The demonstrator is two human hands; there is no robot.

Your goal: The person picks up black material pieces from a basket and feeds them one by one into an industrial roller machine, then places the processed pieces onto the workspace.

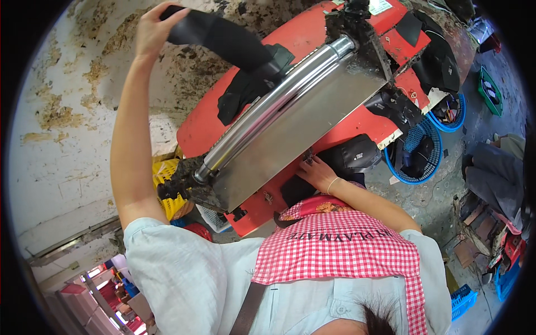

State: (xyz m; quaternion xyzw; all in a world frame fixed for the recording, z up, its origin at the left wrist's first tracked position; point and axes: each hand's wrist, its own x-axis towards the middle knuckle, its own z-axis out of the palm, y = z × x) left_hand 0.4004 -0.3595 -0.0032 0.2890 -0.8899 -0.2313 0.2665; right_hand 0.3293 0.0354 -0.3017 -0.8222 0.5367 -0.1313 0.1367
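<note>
My left hand (153, 32) is raised at the far left, fingers closed on the end of a long black leather-like piece (223, 40). Its other end hangs down to the chrome rollers (279, 106) of a roller machine, next to black pieces (245, 92) behind them. Whether that end touches the rollers I cannot tell. In front of the machine's metal plate (301, 123), my right hand (318, 174) is low at the near edge of the red table (352, 134). Its fingers are curled beside a black piece (349, 156); what they hold, if anything, is hidden.
More black pieces (393, 109) lie at the table's right. Blue baskets (416, 153) with dark pieces stand on the floor at the right. A yellow basket (166, 181) sits left of the machine, by a stained wall (61, 111). A person's dark-clothed legs (494, 173) show at the far right.
</note>
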